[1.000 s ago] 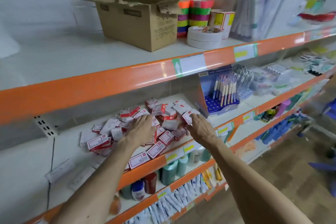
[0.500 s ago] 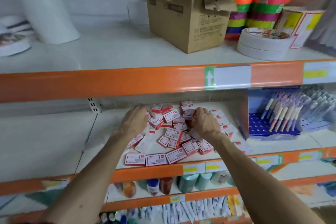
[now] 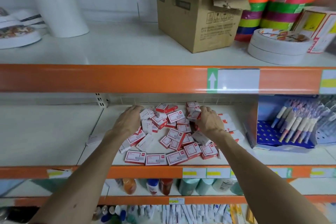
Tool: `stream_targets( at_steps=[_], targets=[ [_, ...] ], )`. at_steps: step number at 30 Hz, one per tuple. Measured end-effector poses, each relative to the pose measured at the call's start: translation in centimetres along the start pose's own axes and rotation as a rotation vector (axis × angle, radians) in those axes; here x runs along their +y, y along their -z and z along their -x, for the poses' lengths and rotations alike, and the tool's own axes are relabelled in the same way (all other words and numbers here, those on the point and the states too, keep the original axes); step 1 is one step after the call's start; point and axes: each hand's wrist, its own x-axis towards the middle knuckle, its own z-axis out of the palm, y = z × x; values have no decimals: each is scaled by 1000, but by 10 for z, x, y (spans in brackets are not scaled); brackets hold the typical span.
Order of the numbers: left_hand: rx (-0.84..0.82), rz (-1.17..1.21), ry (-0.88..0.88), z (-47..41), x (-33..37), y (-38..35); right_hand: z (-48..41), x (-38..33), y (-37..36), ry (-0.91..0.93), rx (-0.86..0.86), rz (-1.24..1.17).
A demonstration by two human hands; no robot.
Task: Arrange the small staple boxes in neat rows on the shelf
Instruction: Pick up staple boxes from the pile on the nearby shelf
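- The staple boxes (image 3: 175,135) are heaped on the shelf (image 3: 54,132), some lined along its front.
- One is pinched by the right hand (image 3: 209,122); the left hand (image 3: 130,122) has a grasp that cannot be told.
- Judged light, stiff, slippery; the long sides are to be gripped.

Open cardboard box (image 3: 201,22), coloured tape rolls (image 3: 271,11), blue pen display (image 3: 289,129), bottles below (image 3: 160,186)

The left hand (image 3: 127,123) and right hand (image 3: 211,123) have moved to the back of the pile of small red-and-white cardboard staple boxes (image 3: 174,136).
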Motion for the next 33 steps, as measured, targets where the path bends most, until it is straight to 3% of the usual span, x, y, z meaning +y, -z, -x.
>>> stream_targets(
  at_steps=[20,33],
  targets=[
    [-36,55,-177,-6,79,-36,-2,13,-9,11,34,40],
    [-75,63,-243,-20,113,-45,-9,60,16,-24,-45,-189]
  ],
)
